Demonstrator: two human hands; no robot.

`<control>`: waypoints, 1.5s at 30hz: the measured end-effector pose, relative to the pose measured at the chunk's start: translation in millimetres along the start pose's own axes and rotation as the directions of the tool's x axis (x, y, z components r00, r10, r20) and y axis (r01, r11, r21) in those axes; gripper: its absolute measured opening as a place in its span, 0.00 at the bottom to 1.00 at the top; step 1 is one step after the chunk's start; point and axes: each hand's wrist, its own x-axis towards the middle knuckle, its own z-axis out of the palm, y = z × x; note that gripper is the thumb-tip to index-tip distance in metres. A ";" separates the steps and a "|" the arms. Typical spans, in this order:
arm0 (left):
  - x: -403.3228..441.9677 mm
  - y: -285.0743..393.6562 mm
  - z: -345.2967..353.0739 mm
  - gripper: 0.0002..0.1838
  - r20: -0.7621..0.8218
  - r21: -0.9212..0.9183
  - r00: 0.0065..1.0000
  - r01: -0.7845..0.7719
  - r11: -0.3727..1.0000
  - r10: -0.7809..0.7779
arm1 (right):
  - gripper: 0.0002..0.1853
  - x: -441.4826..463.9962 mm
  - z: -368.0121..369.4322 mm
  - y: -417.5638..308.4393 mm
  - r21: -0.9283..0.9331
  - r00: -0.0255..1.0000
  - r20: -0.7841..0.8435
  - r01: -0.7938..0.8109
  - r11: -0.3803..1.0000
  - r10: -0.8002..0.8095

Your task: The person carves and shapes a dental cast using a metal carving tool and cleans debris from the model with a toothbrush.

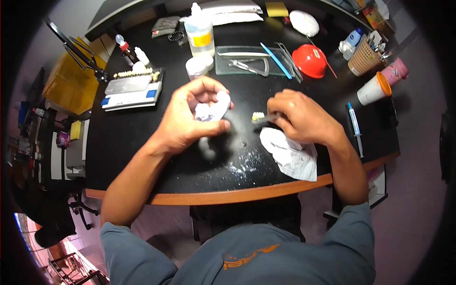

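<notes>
My left hand is curled around a white, curved piece that looks like a plaster dental cast; the fingers hide part of it. To the right, my right hand is closed on the grey handle of a small brush, like a toothbrush, whose white and yellowish bristles face up. The brush and the cast are apart. Just below my right hand lies a crumpled white cloth. White powder is scattered on the black tabletop between my forearms.
Behind my hands are a white lidded jar, a clear bottle and a glass slab with tools. A red bowl, an orange-rimmed cup and a syringe stand or lie right. A blue-white case lies left.
</notes>
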 end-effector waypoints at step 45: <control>-7.3 -10.3 18.8 0.24 0.121 0.619 0.913 -0.377 0.689 0.390 | 0.12 5.8 28.5 -50.5 0.133 0.781 -0.517 0.476 0.869 -0.349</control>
